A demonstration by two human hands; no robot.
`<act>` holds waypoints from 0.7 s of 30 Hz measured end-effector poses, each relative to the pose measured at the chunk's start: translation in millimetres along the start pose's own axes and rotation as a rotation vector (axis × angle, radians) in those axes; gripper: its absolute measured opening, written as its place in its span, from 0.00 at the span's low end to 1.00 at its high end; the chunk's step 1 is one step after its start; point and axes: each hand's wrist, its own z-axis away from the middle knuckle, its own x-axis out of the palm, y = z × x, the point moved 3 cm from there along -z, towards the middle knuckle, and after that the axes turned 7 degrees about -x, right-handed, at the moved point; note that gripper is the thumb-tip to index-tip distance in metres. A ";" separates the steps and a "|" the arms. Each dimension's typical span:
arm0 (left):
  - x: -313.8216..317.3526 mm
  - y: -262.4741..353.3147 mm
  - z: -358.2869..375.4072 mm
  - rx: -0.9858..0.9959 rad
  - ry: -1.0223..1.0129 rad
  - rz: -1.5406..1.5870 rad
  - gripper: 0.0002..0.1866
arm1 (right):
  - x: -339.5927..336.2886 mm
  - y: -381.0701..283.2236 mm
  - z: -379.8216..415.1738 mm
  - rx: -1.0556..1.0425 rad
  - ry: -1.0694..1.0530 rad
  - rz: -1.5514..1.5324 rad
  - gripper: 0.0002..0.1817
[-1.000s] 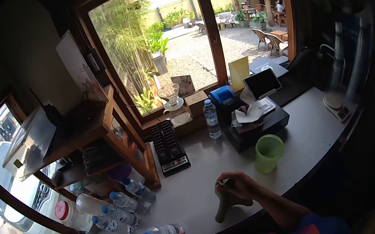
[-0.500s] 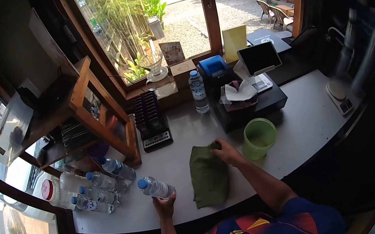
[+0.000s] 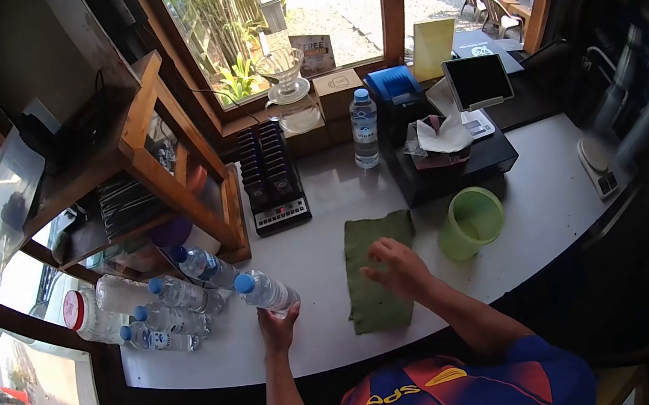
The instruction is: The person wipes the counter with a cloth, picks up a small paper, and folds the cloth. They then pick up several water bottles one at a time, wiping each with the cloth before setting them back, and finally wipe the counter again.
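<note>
My left hand [image 3: 277, 323] grips the base of a clear water bottle [image 3: 265, 291] with a blue cap, tilted up and to the left above the white counter [image 3: 536, 217]. A green cloth [image 3: 380, 271] lies spread flat on the counter in front of me. On top of it rests my right hand [image 3: 395, 268], fingers apart and palm down. A light green plastic cup [image 3: 471, 222] stands just right of the cloth.
Several water bottles [image 3: 176, 294] lie piled at the left by a wooden shelf [image 3: 158, 145]. Behind stand a rack of black pagers [image 3: 273, 181], an upright bottle [image 3: 365, 129], a black box with tissues [image 3: 455, 153], a tablet [image 3: 477, 80] and a small scale [image 3: 598, 165].
The cloth went from bunched under my right hand to spread flat on the counter. My left hand lifted the bottle and moved it further onto the counter. The view tilted down.
</note>
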 end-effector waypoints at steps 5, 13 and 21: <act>-0.9 10.4 12.1 0.235 0.252 -0.017 0.39 | 76.7 -23.2 57.1 -0.060 -0.278 0.419 0.20; 9.2 74.6 68.5 0.342 -0.367 -0.055 0.31 | 73.0 -46.5 44.6 0.204 0.110 -0.352 0.09; 35.6 94.0 23.9 0.356 -0.909 0.204 0.30 | 27.1 -89.1 55.3 0.393 0.331 -0.553 0.11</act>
